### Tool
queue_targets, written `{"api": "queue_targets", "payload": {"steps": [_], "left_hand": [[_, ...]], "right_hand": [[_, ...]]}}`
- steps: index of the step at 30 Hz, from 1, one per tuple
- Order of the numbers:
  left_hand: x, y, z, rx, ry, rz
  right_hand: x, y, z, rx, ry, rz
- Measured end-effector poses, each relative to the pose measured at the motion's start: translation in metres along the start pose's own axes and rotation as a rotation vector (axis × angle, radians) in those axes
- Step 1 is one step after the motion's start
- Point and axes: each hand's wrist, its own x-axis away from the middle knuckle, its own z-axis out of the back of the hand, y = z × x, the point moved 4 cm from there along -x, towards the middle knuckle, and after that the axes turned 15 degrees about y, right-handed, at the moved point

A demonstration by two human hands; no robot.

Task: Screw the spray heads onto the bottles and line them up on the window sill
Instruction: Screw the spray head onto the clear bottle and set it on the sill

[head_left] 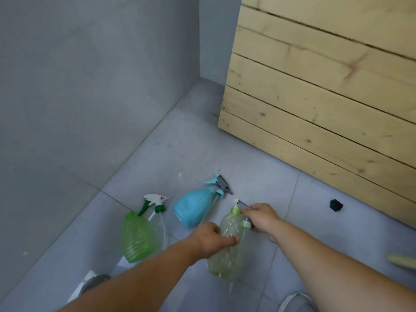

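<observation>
Three bottles lie on the grey tiled floor. My left hand point(213, 239) grips the clear yellow-green bottle point(225, 255) around its upper body. My right hand point(262, 218) holds that bottle's pale green and grey spray head point(244, 216) right beside the bottle's neck. A blue bottle point(193, 206) lies behind on its side, with a teal and grey spray head point(219, 183) at its neck. At the left a ribbed green bottle point(137, 237) lies next to a loose white and dark green spray head point(154, 202). No window sill is in view.
A pale wooden slatted panel point(326, 86) stands at the right. Grey walls meet in a corner at the back left. A small black object point(335, 205) lies on the floor at the right. My shoes point(93, 283) show at the bottom.
</observation>
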Motion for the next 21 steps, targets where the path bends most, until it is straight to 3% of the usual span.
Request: {"api": "queue_targets", "payload": {"steps": [7, 12, 16, 21], "left_hand": [[0.047, 0.063, 0.069, 0.029, 0.145, -0.223], [0.1, 0.097, 0.132, -0.057, 0.276, -0.389], [0.143, 0.101, 0.181, -0.065, 0.325, -0.475], [0.179, 0.089, 0.22, 0.009, 0.344, -0.537]], "right_hand": [[0.047, -0.107, 0.069, -0.14, 0.098, 0.208], [0.098, -0.178, 0.123, -0.248, 0.072, 0.361], [0.158, -0.219, 0.17, -0.347, 0.042, 0.486], [0.232, -0.241, 0.225, -0.591, 0.184, 0.686]]}}
